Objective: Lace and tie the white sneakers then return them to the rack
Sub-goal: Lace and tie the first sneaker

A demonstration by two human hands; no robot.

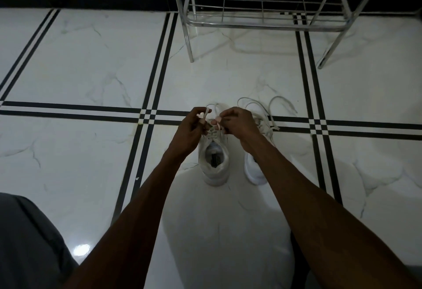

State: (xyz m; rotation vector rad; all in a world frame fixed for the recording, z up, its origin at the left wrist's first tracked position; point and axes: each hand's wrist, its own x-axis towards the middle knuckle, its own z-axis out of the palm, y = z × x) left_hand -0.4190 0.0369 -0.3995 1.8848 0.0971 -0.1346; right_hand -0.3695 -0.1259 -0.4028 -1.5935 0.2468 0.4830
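Two white sneakers stand side by side on the tiled floor, heels toward me. Over the left sneaker (213,163) both hands work its lace. My left hand (189,128) pinches one white lace loop (205,113). My right hand (237,123) pinches the other lace end close beside it, above the tongue. The right sneaker (255,172) is partly hidden under my right forearm; its loose laces (274,106) lie spread on the floor beyond it.
A chrome wire shoe rack (262,14) stands against the far wall, its lowest shelf bare, two legs (190,44) reaching toward the shoes. White marble floor with black stripe lines (91,109) surrounds the shoes. My grey-clad knee (29,243) fills the bottom left.
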